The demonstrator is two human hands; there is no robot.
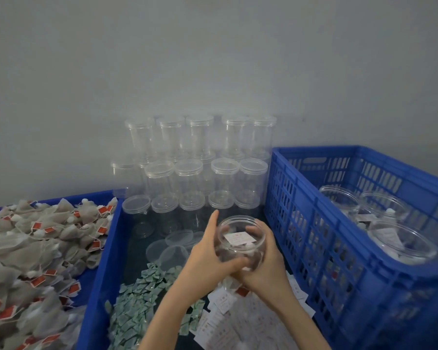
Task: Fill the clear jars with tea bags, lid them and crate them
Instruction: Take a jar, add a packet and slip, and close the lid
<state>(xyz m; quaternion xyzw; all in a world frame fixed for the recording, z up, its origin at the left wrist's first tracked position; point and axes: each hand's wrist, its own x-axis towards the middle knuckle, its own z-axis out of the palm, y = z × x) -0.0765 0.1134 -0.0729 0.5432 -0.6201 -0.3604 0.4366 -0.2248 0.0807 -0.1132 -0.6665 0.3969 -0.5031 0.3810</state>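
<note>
I cradle one open jar (240, 242), mouth up and a white slip inside, with my left hand (208, 251) and right hand (263, 258) curled round its sides, three loose lids (173, 248) just left and the blue crate (321, 238), holding three filled jars, nearer my right.

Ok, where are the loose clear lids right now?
In the head view, the loose clear lids lie in the middle blue bin, just left of the left hand, between the empty jars behind and the green packets in front.
</note>
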